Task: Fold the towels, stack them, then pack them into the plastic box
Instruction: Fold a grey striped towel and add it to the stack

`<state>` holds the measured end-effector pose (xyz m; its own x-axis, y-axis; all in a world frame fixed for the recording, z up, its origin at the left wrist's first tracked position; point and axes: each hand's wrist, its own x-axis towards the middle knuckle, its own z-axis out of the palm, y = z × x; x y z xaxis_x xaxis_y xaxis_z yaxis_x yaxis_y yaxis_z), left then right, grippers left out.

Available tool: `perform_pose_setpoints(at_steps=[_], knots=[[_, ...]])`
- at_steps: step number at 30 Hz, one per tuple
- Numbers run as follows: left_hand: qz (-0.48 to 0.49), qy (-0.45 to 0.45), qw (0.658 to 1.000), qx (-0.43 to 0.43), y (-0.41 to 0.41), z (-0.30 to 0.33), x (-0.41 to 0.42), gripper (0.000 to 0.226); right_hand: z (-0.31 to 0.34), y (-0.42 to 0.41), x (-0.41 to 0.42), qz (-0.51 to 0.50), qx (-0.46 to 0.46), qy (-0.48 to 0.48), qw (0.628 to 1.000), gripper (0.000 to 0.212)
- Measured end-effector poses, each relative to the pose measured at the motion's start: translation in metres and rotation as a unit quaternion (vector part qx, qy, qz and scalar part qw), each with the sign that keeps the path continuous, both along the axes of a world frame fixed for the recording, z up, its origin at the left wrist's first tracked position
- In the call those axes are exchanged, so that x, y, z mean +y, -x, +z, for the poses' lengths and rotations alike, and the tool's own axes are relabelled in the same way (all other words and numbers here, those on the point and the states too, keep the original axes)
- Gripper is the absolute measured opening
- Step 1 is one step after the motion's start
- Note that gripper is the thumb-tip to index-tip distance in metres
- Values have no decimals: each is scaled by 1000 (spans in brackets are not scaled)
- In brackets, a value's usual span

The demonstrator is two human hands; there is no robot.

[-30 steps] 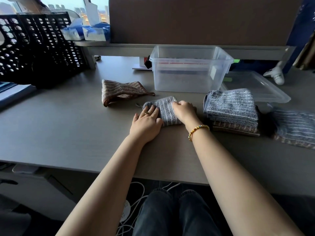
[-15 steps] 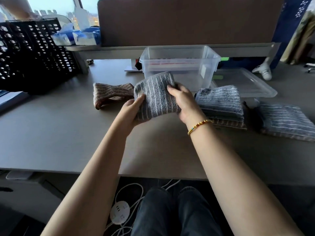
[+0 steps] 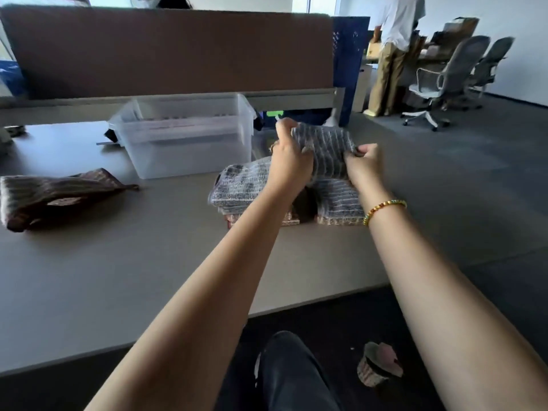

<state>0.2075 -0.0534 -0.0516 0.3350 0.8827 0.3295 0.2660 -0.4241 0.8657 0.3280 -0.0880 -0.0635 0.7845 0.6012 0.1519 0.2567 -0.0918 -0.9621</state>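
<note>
With the left hand (image 3: 292,161) and right hand (image 3: 364,166) each keeping a pinching grip on the folded grey striped towel (image 3: 329,152) held just above the towel stack (image 3: 237,188), it should probably be lowered flat, edges squared to that stack.

I have both bare forearms stretched forward and raised off the worktop. My left hand (image 3: 292,161) curls its fingers in a tight grip, knuckles up. My right hand (image 3: 366,166) pinches likewise, a beaded bracelet (image 3: 384,209) on its wrist.
</note>
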Motion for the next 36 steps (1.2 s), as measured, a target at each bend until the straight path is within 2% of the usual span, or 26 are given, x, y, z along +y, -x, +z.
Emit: perform_pose_setpoints(at_steps=[5, 8, 14, 17, 20, 22, 24, 26, 29, 32, 34, 36], knots=[[7, -13, 990, 139, -44, -34, -2, 30, -22, -39, -20, -15, -67, 99, 993, 22], [19, -10, 986, 165, -50, -46, -7, 29, -31, -46, -26, -10, -99, 146, 984, 32], [23, -37, 987, 156, -51, -48, -10, 19, -30, -45, -35, -23, -138, 162, 977, 33], [33, -71, 969, 232, -51, -58, -10, 29, -32, -40, -39, -37, -205, 229, 951, 35], [16, -141, 960, 243, -51, -59, -12, 35, -31, -39, -36, -48, -313, 167, 934, 39], [-40, -136, 956, 258, -51, -61, -12, 35, -31, -38, -31, 16, -342, 163, 925, 39], [-85, -87, 950, 286, -50, -66, -13, 38, -39, -37, -28, 91, -339, 238, 905, 39], [-91, -40, 955, 280, -47, -68, -15, 46, -50, -40, -29, 122, -319, 292, 893, 41], [-28, 9, 976, 218, -42, -65, -20, 44, -54, -41, -29, 64, -236, 231, 942, 35], [54, 39, 983, 170, -42, -63, -19, 32, -45, -46, -31, -53, -207, 176, 961, 27], [70, 38, 985, 151, -42, -64, -17, 29, -41, -46, -35, -41, -160, 185, 969, 35], [67, 47, 990, 118, -43, -61, -17, 21, -39, -45, -35, -22, -119, 158, 980, 25]])
